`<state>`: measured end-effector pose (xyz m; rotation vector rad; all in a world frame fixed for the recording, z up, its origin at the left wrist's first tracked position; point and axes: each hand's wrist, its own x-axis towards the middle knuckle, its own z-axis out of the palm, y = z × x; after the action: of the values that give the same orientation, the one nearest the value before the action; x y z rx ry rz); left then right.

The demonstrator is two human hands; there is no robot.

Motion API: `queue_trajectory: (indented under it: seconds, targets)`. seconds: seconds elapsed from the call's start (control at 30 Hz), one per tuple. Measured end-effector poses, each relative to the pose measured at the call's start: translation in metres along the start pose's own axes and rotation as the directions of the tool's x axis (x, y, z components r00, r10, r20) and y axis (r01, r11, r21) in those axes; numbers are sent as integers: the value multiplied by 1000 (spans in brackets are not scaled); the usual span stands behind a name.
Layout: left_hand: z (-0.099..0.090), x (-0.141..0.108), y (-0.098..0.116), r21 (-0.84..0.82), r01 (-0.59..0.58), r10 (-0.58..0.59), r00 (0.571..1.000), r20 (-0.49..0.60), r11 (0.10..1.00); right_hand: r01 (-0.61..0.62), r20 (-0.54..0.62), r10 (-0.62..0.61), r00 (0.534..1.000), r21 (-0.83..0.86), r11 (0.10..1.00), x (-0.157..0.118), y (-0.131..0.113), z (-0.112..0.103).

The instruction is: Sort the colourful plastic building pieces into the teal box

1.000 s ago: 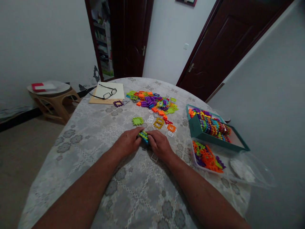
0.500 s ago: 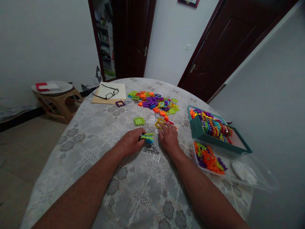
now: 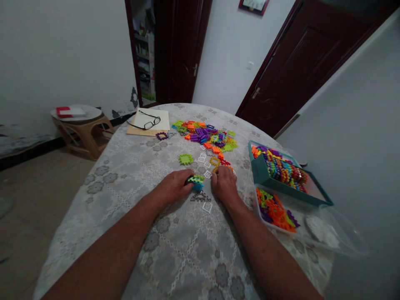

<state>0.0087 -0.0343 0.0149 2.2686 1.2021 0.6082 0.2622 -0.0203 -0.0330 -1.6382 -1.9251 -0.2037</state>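
Note:
My left hand is closed around a small block assembly of lime green and blue interlocking plastic pieces, which sticks out past the thumb and fingers. My right hand rests low over the table with curled fingers, and whatever is under the fingertips is hidden. Just beyond it lie yellow ring-shaped pieces. Flat white window-like pieces lie between the hands, with another white window piece nearer me. A grey toothed piece lies below the assembly. Farther left is a lime green square piece.
A heap of colourful interlocking pieces covers the table's far middle. Glasses lie on paper at the far left. To the right stand a green box of pieces and a clear plastic tub of more pieces, its lid alongside.
My right hand has drawn back slightly toward me, off the yellow rings. The assembly in my left hand has turned a little. The whole view has shifted slightly.

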Motion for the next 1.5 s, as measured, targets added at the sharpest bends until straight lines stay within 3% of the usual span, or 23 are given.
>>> queue_trajectory:
  seconds: [0.13,0.23,0.33,0.43,0.6,0.9,1.07,1.3,1.5]
  targets:
    - [1,0,-1,-4,-22,22,1000,-5,1000,45,-50,-31,998,301,953,0,-15,-13]
    - [3,0,-2,2,-24,24,999,-23,1000,38,68,-87,994,531,846,-5,-32,-23]
    - [3,0,-2,-3,11,-11,998,-58,1000,-1,203,-163,965,629,777,-9,-43,-29]
    - [4,0,-2,-3,40,-40,997,-70,999,-29,244,-145,959,593,805,-11,-44,-29]
    - [7,-1,-5,34,55,-53,996,-76,998,-46,199,-77,977,549,835,-11,-38,-22]
    - [9,3,-13,-10,45,-46,995,-92,999,76,132,-175,976,546,834,-9,-47,-28]
    - [7,6,-16,-20,39,-41,996,-76,999,128,204,-265,942,510,850,-10,-53,-22]
    - [2,11,-17,-30,3,-4,1000,-24,1000,55,257,-175,950,413,909,-9,-58,-25]
    - [4,11,-14,-105,-25,24,1000,-14,994,-29,237,-42,970,288,957,-3,-55,-56]
